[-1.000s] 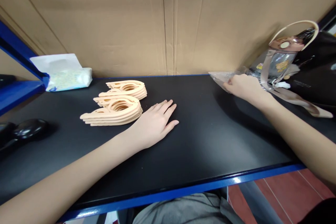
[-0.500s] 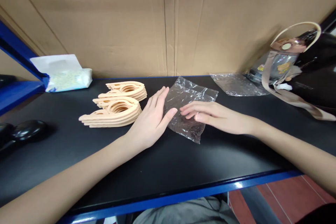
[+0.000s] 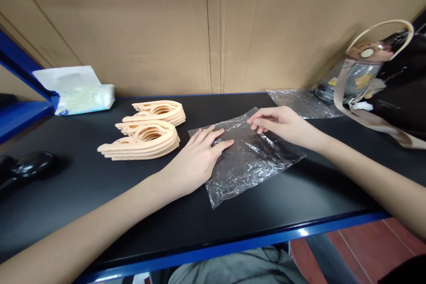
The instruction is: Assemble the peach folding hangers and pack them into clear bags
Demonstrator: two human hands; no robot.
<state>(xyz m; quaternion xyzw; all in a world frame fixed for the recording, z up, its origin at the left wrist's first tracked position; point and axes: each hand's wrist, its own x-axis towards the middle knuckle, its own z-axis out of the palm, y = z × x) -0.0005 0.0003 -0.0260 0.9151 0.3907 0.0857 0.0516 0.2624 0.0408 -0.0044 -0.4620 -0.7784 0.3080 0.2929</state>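
A clear plastic bag (image 3: pixel 248 155) lies crinkled on the black table in front of me. My left hand (image 3: pixel 199 155) rests on its left part, palm down with the fingers spread. At the bag's far side, my right hand (image 3: pixel 271 124) has its fingers curled and the thumb close against them, in a pinch on the film; the exact contact is partly hidden. Left of my left hand are two stacks of beige plastic folding hangers, a nearer stack (image 3: pixel 146 144) and a farther stack (image 3: pixel 159 113), not touched by either hand.
Another clear bag (image 3: pixel 299 103) lies at the back right, beside a strapped water bottle (image 3: pixel 361 73) and a black bag (image 3: pixel 406 93). A tissue pack (image 3: pixel 86 97) stands at the back left. A glossy black object (image 3: pixel 33 164) lies at the left. Cardboard (image 3: pixel 149 31) walls the back.
The plastic bag has turned and spread out wider toward me and to the right. My left hand has flattened onto it with fingers parted. My right hand has moved up and right, fingers curling in.
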